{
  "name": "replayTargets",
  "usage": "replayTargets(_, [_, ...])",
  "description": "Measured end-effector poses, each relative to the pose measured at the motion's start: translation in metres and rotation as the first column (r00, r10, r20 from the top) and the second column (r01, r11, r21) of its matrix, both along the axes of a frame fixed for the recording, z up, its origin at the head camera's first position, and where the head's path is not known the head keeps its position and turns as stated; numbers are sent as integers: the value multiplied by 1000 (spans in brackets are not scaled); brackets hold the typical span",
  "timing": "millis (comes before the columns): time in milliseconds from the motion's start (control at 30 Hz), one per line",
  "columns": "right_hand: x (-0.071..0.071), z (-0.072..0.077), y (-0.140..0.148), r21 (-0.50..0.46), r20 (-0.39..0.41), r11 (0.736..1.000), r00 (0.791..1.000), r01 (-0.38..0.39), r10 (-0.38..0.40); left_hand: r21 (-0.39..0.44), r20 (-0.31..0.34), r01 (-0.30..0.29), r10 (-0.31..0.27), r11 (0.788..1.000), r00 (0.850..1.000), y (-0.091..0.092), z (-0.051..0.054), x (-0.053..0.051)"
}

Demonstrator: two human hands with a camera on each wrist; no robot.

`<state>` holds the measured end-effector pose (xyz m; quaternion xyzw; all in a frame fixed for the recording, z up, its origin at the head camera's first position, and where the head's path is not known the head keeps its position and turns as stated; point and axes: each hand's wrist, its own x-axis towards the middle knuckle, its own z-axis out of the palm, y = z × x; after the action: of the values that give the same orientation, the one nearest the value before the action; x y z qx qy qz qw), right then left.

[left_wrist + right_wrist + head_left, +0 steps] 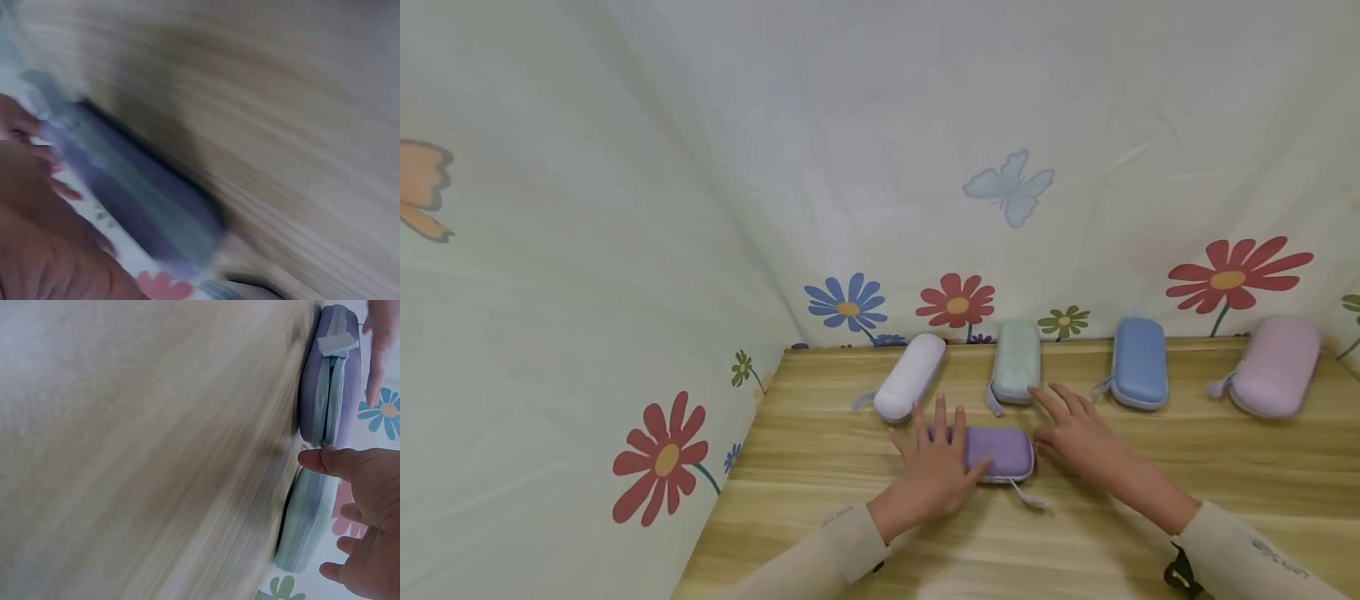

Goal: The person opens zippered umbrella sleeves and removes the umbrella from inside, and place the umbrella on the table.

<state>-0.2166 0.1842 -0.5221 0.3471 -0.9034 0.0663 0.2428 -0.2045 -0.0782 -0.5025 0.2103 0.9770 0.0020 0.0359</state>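
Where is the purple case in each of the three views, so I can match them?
Head: purple case right of and below centre, partly under the left hand.
Left wrist: purple case slanting across the lower left, blurred.
Right wrist: purple case at upper right.
Shared landmark: the left hand, lower left in left wrist, top right in right wrist.

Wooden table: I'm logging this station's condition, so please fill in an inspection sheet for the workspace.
Surface: wooden table, streaked grain.
Job's things: purple case; its zip looks partly open.
Clutter: white case, green case, blue case and pink case spaced along the back.
Hands: left hand rests on the purple case, fingers spread; right hand pinches at the zip.
Cables: nothing seen; dark item by the right sleeve unidentified.
Surroundings: pale sheet behind and at left, printed with flowers and a butterfly.
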Motion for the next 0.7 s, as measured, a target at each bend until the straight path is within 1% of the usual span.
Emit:
replayTargets(33, [1,1,0,0,-2,1000,1000,-3,3,25,23,-78,78,997,997,6,5,6])
replayTargets(67, [1,1,0,4,-3,1000,1000,-1,1,43,46,-137,135,990,990,13,9,11])
replayTargets(133, [1,2,1,7,-3,1000,1000,6,-6,59,89,-216,211,975,973,24,16,14])
replayTargets(167, [0,2,1,5,-3,1000,1000,9,-9,60,117,-247,239,967,964,28,18,15])
replayTargets(233, [-1,3,2,-3,-1,1000,1000,10,-10,62,178,-303,288,951,941,37,20,13])
replayTargets(300, [0,1,3,-9,10,1000,1000,-1,1,66,225,-350,328,934,918,44,17,8])
replayTargets(333, [1,1,3,-12,14,1000,1000,-8,9,70,238,-367,342,928,909,46,15,6])
replayTargets(367, [3,0,3,-11,16,1000,1000,-17,17,76,239,-378,351,923,905,49,12,3])
replayTargets(400, [5,-1,3,-11,22,1000,999,-25,26,84,232,-385,357,919,905,51,8,0])
replayTargets(433, [7,-3,3,-9,30,999,999,-33,33,93,218,-386,359,918,907,53,4,-2])
replayTargets(500, [12,-3,1,-20,45,999,998,-40,41,91,179,-376,356,922,917,56,-3,-7])
replayTargets(633, [19,-6,1,-46,78,999,997,-12,16,46,105,-321,315,946,943,57,-16,-13])
replayTargets(700, [21,-6,2,-55,79,998,997,8,-3,22,85,-291,288,957,954,56,-19,-14])
